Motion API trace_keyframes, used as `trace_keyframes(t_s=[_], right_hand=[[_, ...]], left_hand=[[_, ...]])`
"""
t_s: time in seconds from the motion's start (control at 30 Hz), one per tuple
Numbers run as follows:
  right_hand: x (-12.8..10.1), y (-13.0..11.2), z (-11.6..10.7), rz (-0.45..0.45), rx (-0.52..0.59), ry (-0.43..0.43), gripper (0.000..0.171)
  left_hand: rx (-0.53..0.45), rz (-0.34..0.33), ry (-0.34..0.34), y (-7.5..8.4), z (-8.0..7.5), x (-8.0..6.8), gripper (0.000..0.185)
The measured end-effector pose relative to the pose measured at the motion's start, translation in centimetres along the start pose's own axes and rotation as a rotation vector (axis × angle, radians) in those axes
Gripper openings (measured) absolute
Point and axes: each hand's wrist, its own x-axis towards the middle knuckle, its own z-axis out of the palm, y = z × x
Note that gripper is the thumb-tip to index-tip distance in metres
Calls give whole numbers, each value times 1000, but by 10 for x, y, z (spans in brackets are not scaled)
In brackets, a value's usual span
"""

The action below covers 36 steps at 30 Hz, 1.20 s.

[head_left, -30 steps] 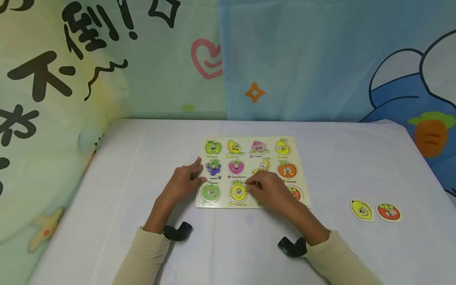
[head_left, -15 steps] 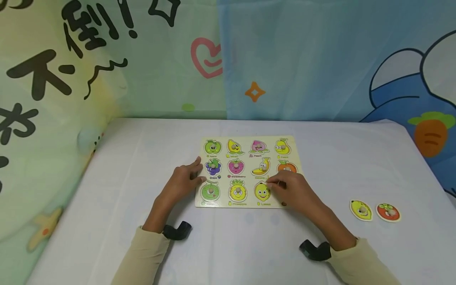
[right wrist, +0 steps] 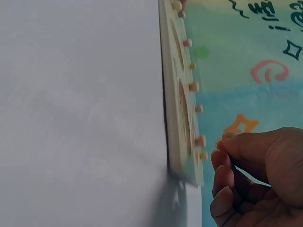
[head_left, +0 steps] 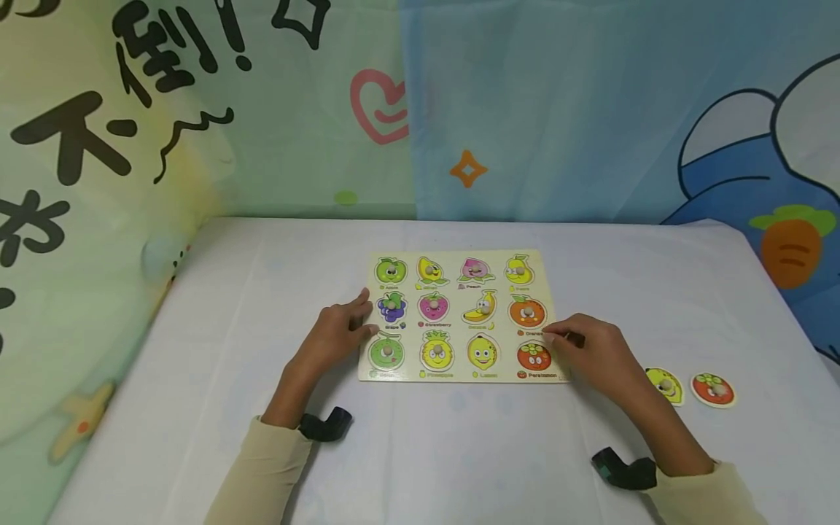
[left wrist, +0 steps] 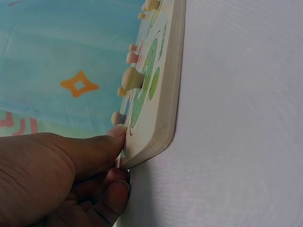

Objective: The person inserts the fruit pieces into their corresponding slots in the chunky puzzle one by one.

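A wooden fruit puzzle board (head_left: 459, 319) lies flat in the middle of the bench (head_left: 230, 379), which is covered with a white cloth. The left hand (head_left: 337, 332) rests at the board's left edge beside the grape piece (head_left: 391, 309); the left wrist view shows its thumb lying on the board's top face at the near corner and the other fingers curled at the edge below, so this grip is narrow and holds the board's edge.

The right hand (head_left: 593, 348) sits just off the board's right edge, level with the gap between the orange piece (head_left: 527, 312) and the persimmon slot (head_left: 534, 356). Its fingers are bent, the thumb and forefinger tips drawn close together; in the right wrist view the fingers (right wrist: 222, 161) are curled, apart from the board, with nothing visible between them. The grip is narrow and holds nothing.

On the cloth to the right of that hand lie two loose pieces: a lemon piece (head_left: 666, 383), partly behind the wrist, and a persimmon piece (head_left: 712, 389) just beside it. The lemon slot (head_left: 483, 352) shows only its printed picture, with no knob.
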Motion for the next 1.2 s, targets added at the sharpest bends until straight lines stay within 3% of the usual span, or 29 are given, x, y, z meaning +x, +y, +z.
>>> trace_keyframes(t_s=[0.3, 0.63, 0.87, 1.03, 1.2], right_hand=[[-21, 20, -16, 20, -79, 62, 17], [-41, 51, -50, 66, -153, 171, 18], [-52, 69, -64, 176, -167, 139, 21], [-53, 74, -61, 234, -205, 144, 22], [-55, 80, -61, 269, -227, 90, 22]], left_hand=[[-7, 8, -5, -1, 0, 0, 54], [-17, 2, -14, -2, 0, 1, 54], [-13, -9, -13, 0, -2, 2, 53], [-13, -21, -9, 0, -2, 3, 54], [-14, -39, -14, 0, 0, 1, 54]])
